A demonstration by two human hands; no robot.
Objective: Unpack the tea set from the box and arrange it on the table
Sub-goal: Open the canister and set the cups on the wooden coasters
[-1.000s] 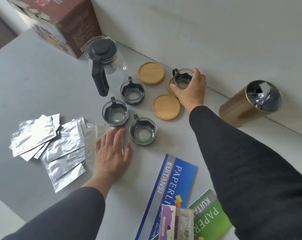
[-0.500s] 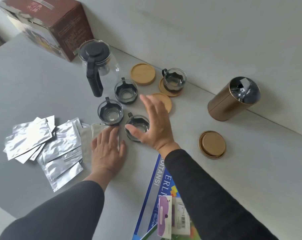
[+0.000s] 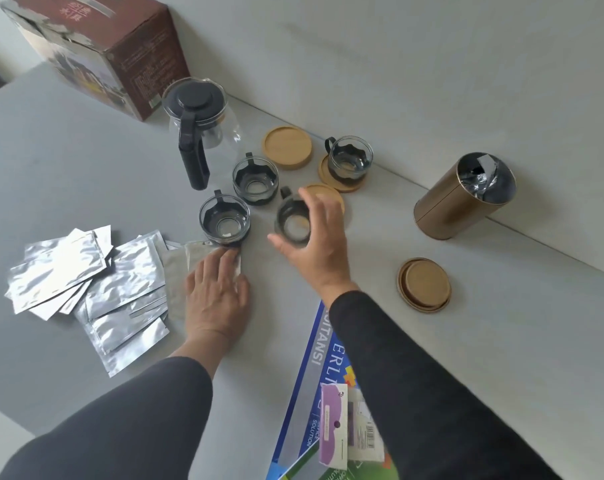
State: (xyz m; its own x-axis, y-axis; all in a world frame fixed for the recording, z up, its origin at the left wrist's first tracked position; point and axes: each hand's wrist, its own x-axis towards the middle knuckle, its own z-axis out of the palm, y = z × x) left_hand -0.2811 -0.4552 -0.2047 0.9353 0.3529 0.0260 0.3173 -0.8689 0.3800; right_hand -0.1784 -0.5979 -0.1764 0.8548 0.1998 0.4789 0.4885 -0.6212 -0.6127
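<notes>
Lower centre, a blue folder shows the partial letters "ERL" and "SOLUTION". At centre, the right hand curls thumb and fingers around a small black-handled glass cup. The left hand lies flat, fingers straight, on a silver foil sachet.

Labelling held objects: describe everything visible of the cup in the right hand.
The held cup is a small clear glass cup in a dark scalloped holder with a black handle pointing away from the person. It looks empty and is motion-blurred. The right hand grips it from above, fingers over its right side and thumb at its near rim, next to a wooden coaster. Whether it has left the table cannot be told.
</notes>
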